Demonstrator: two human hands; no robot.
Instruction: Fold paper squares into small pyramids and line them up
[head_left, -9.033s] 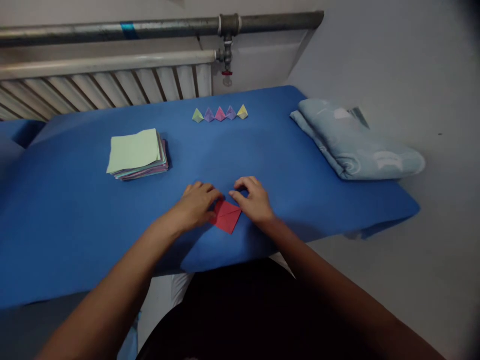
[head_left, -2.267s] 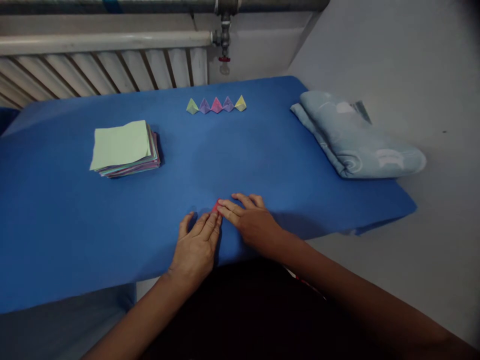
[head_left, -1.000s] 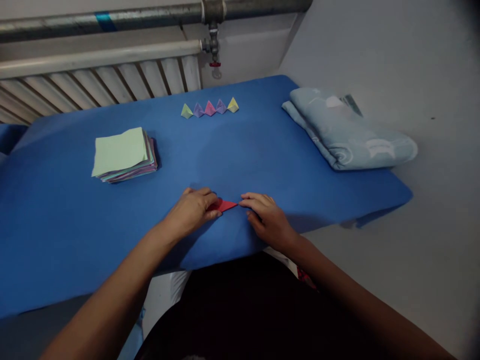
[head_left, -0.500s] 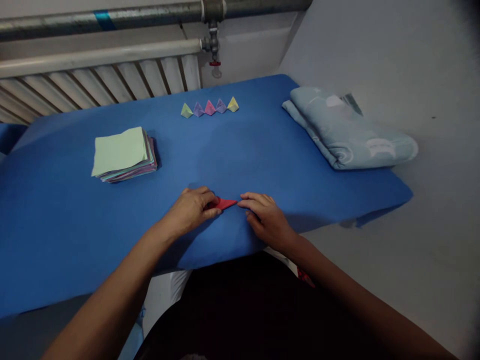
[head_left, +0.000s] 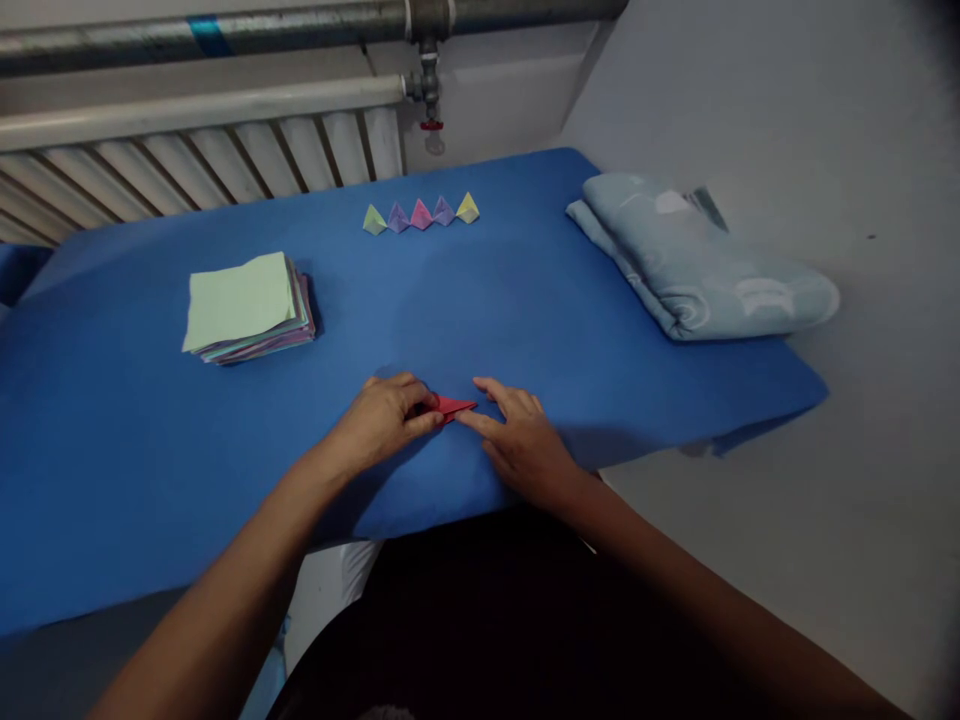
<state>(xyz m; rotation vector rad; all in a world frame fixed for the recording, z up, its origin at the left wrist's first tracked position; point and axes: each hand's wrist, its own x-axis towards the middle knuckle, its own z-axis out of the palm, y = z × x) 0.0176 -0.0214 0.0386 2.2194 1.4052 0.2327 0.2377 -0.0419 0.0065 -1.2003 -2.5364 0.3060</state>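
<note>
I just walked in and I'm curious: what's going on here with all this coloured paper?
A person's left hand holds a small folded red paper piece against a blue covered surface, while a finger of the right hand meets its pointed end. Farther back lies a row of five small folded paper pieces in green, purple, pink, purple and yellow. A stack of rectangular coloured paper sheets, pale green on top, sits to the left.

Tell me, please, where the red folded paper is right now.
In the head view, the red folded paper lies just below and left of centre on the blue cover, between the left hand, which holds it, and the right hand.
</note>
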